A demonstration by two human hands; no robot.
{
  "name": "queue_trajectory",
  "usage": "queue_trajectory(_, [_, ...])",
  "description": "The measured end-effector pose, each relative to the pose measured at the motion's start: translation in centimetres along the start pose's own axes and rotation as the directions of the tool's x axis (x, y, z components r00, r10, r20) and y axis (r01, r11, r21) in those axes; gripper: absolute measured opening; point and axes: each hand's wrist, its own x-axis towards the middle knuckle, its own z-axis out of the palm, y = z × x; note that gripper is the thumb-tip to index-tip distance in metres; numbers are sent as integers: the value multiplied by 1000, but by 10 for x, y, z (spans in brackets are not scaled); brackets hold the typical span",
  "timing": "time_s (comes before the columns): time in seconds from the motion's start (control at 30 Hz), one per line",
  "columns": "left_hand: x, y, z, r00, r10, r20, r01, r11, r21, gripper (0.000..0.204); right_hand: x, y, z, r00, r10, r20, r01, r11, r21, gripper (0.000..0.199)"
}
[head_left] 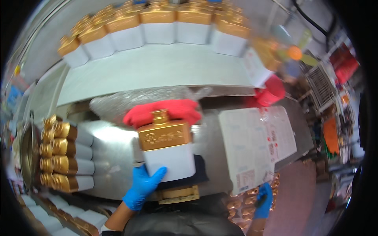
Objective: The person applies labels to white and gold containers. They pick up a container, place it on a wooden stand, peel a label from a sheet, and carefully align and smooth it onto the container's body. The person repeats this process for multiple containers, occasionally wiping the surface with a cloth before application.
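A flat-sided bottle with a gold shoulder and neck and a white lower body tilts over the steel table in front of me. My left hand, in a blue glove, grips its lower left corner, thumb across the white face; the other fingers are mostly hidden. Behind the bottle's neck lies a bunched red cloth, and a dark cloth shows beside its base. Low on the right, my gloved right hand is closed around something small and dark, too blurred to name. Gold-necked pieces lie next to it.
Similar gold-and-white bottles line the raised shelf; more lie stacked at left. A printed cardboard sheet covers the table's right, near a red container. Clear plastic wrap lies behind the cloth. A wooden block sits at the front edge.
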Motion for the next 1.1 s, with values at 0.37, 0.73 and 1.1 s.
queue_trajectory(0.37, [10, -16, -7, 958, 259, 121, -261, 965, 6, 75, -86, -79, 152, 334, -599, 728, 942, 186, -279, 17])
queue_trajectory(0.73, [-9, 2, -10, 962, 268, 61, -264, 962, -63, 97, -174, -49, 268, 391, -39, 919, 467, 869, -162, 16])
queue_trajectory(1.1, [7, 13, -11, 997, 36, 62, -26, 986, -165, 81, -158, -35, 261, 435, -172, 884, 621, 768, -156, 14])
